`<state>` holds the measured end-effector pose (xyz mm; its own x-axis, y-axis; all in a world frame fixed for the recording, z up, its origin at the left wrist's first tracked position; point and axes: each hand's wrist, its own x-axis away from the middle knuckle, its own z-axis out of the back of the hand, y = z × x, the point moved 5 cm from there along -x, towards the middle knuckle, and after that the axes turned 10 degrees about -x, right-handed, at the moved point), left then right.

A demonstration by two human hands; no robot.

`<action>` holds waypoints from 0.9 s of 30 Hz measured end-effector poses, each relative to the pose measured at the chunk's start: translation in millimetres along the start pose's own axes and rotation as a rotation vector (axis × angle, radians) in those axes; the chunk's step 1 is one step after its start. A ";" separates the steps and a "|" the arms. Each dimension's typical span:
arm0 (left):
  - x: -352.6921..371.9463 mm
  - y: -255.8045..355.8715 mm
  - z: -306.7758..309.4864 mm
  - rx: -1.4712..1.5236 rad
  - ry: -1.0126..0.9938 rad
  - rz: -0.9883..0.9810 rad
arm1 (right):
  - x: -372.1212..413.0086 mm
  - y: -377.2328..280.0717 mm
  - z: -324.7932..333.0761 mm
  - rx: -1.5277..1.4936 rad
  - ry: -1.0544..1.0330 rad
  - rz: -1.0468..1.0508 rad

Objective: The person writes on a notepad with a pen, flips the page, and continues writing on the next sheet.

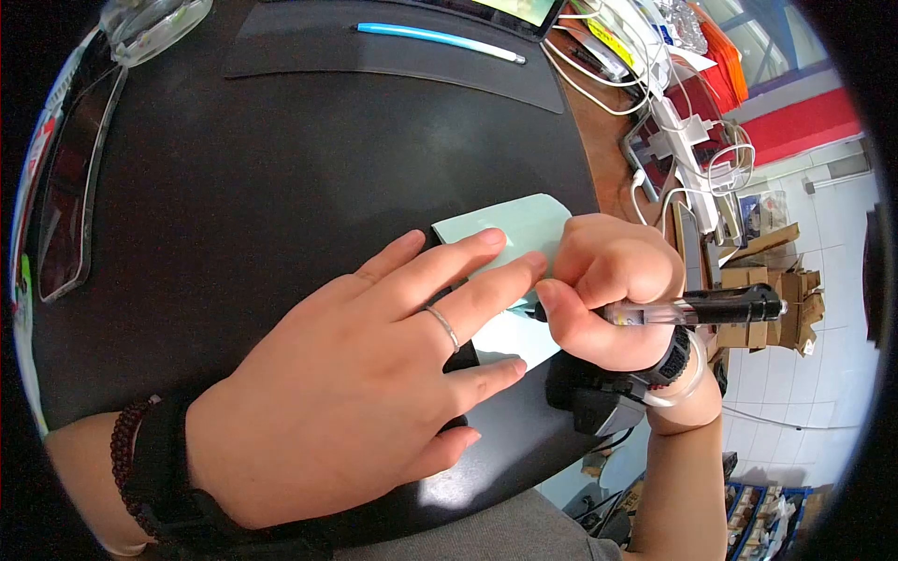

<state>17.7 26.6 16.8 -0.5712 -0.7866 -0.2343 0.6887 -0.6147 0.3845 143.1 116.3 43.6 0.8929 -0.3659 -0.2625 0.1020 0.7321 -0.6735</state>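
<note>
Head view: pale green paper (514, 210) lies on the dark tabletop (309, 159), next to a white sheet (519, 341). The left hand (365, 355) spreads flat, fingers across both; the right hand (613, 290) grips a pen (702, 309), its tip hard to see. Beyond lies a blue stylus (435, 42).

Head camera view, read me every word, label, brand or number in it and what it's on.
No text reads clearly.
Pen: marking on the barrel, too small to read.
Yellow label, upper right: too blurred to read.
Coloured strip, left edge: too blurred to read.
</note>
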 end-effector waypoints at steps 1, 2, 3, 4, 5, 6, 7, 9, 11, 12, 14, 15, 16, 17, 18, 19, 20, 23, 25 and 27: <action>0.0 0.0 0.1 0.000 -0.001 0.000 | 0.3 -1.2 -1.1 -0.001 -0.002 0.000; -0.1 -0.2 0.2 0.000 -0.001 0.001 | 1.7 -1.5 -1.8 -0.038 0.031 -0.036; 0.1 -0.2 0.2 -0.001 0.000 0.000 | 3.2 -1.2 -2.3 -0.075 0.063 -0.073; 0.2 -0.1 0.4 -0.003 0.000 -0.001 | 4.0 -2.0 -3.7 -0.076 0.063 -0.073; 0.3 -0.1 0.6 -0.004 0.001 -0.001 | 4.8 -1.0 -3.5 -0.077 0.093 -0.096; -0.1 0.1 0.7 -0.013 -0.013 0.000 | 5.2 0.6 -2.5 -0.078 0.124 -0.119; -0.7 0.4 0.6 -0.022 -0.027 -0.001 | 4.7 3.6 -1.6 -0.078 0.124 -0.117; -1.3 1.3 1.3 -0.031 -0.021 -0.006 | 3.5 1.9 0.5 -0.153 0.111 0.069; -1.5 1.3 1.9 -0.038 -0.015 -0.010 | 3.5 -1.5 -0.4 -0.167 0.085 0.073; -1.1 1.0 1.7 -0.036 -0.021 -0.010 | 3.8 -3.5 -2.2 -0.182 0.057 0.078; -1.1 0.6 1.1 -0.034 -0.027 -0.010 | 3.7 -3.7 -6.3 -0.203 0.049 0.072; -1.2 0.9 0.5 -0.036 -0.027 -0.007 | 3.9 -2.4 -7.0 -0.199 0.057 0.073; -1.4 1.2 0.3 -0.039 -0.027 -0.005 | 4.1 -1.8 -6.9 -0.194 0.065 0.072; -1.4 1.3 0.1 -0.038 -0.029 -0.007 | 4.0 -2.2 -7.2 -0.185 0.056 0.073; -1.1 1.3 0.3 -0.037 -0.024 -0.004 | 4.2 -3.8 -7.2 -0.186 0.057 0.071; -0.5 1.4 0.2 -0.036 -0.019 -0.002 | 4.2 -4.8 -7.6 -0.154 0.059 0.037; -0.3 1.4 -0.5 -0.035 -0.021 -0.002 | 4.2 -5.0 -7.8 -0.123 0.060 0.002; -0.1 1.0 -0.8 -0.027 -0.014 0.001 | 4.0 -6.0 -7.7 -0.102 0.038 -0.021; 0.0 1.1 -0.3 -0.028 -0.006 0.000 | 3.8 -6.3 -7.1 -0.112 0.030 -0.042; -0.1 1.0 -0.1 -0.027 -0.010 0.001 | 4.4 -6.2 -7.7 -0.121 0.022 -0.061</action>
<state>18.4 26.1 17.1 -0.5748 -0.7867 -0.2252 0.7010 -0.6154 0.3604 143.0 105.7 41.2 0.8766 -0.4212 -0.2326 0.1009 0.6336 -0.7670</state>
